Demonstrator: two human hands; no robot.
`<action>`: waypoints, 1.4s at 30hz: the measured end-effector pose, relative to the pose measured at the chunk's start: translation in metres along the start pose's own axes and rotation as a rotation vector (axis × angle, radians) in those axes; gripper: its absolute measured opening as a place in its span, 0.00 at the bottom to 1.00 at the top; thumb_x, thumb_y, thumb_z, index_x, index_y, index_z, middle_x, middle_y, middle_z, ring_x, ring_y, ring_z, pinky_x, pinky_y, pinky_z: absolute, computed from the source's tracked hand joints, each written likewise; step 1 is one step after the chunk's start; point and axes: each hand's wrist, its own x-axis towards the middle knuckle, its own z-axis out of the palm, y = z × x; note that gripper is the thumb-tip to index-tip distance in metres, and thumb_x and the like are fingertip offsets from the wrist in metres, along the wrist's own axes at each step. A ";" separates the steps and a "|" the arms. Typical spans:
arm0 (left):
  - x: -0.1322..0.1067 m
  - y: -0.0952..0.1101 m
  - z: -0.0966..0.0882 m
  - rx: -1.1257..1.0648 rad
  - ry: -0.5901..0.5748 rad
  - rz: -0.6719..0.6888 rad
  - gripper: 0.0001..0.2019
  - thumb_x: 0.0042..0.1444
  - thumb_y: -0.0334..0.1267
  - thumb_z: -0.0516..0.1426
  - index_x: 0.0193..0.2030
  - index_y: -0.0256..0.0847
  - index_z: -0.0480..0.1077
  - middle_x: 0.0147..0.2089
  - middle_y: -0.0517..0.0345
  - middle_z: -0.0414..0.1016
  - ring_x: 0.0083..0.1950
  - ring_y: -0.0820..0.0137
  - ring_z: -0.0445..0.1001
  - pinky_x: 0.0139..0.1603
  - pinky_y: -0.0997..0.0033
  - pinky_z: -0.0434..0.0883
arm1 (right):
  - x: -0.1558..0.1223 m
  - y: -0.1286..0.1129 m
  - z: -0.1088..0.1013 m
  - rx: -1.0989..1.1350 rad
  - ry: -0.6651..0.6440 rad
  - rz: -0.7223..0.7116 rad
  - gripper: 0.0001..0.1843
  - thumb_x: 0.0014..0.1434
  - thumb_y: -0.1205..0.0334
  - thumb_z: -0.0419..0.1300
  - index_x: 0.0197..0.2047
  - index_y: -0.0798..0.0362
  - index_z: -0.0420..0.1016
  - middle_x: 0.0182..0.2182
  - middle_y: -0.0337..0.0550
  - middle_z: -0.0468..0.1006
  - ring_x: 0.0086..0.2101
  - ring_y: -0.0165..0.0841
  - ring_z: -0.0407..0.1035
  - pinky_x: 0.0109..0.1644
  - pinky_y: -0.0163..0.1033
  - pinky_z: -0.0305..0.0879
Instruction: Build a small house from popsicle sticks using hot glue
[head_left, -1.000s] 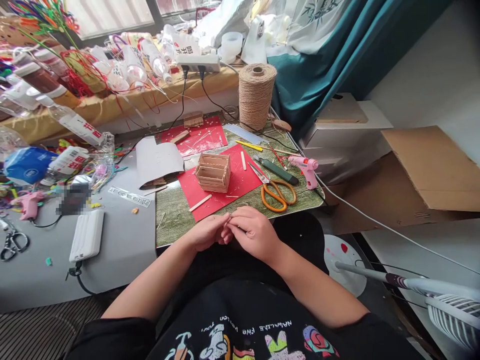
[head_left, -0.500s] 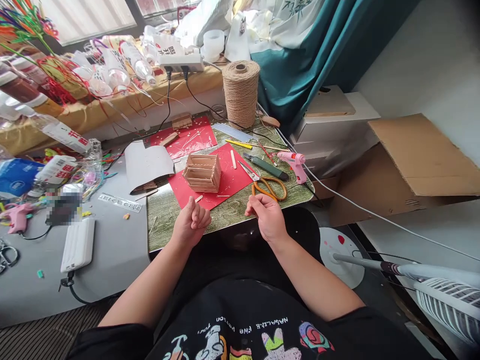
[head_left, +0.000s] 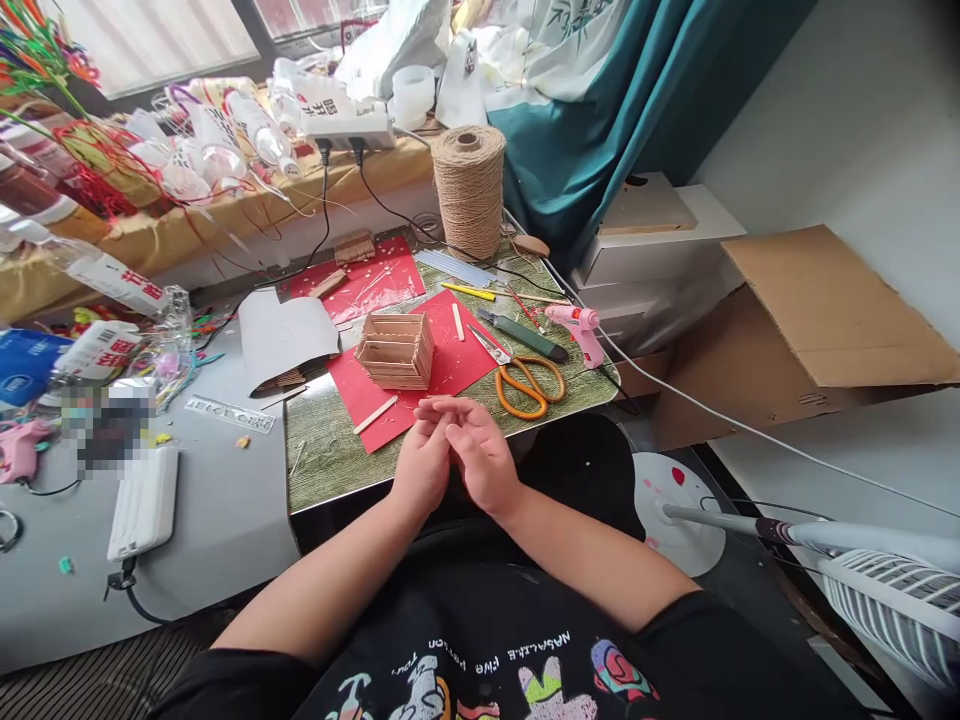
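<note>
My left hand [head_left: 424, 462] and my right hand [head_left: 484, 455] meet in front of the table edge, palms turned toward each other. Their fingers are loosely stretched and touch at the tips; no object shows in either. Just beyond them a small box of wooden craft sticks [head_left: 396, 352], with a divider inside, rests on a red sheet [head_left: 469, 365]. One loose craft stick [head_left: 376, 415] lies in front of the box, another [head_left: 458, 322] to its right. Scissors with orange handles [head_left: 525, 388] lie closest to my right hand.
A green-handled cutter [head_left: 525, 335], a pink glue gun [head_left: 577, 328] and a yellow pencil-like stick [head_left: 469, 291] lie to the right. A twine spool [head_left: 469, 195] stands behind. Cables cross the table. Left are a paper pouch [head_left: 289, 335] and a white power bank [head_left: 144, 503].
My hands, apart and curled before, have come together with fingers straightened. The craft stick in front of the box now shows fully. The view has shifted slightly.
</note>
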 end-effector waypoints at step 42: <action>0.175 0.109 -0.209 0.944 -0.469 0.431 0.55 0.54 0.43 0.74 0.84 0.50 0.52 0.81 0.41 0.59 0.81 0.40 0.60 0.82 0.34 0.61 | 0.159 0.050 -0.048 -0.698 -0.274 0.326 0.58 0.61 0.67 0.73 0.84 0.35 0.48 0.79 0.44 0.60 0.75 0.49 0.62 0.80 0.61 0.63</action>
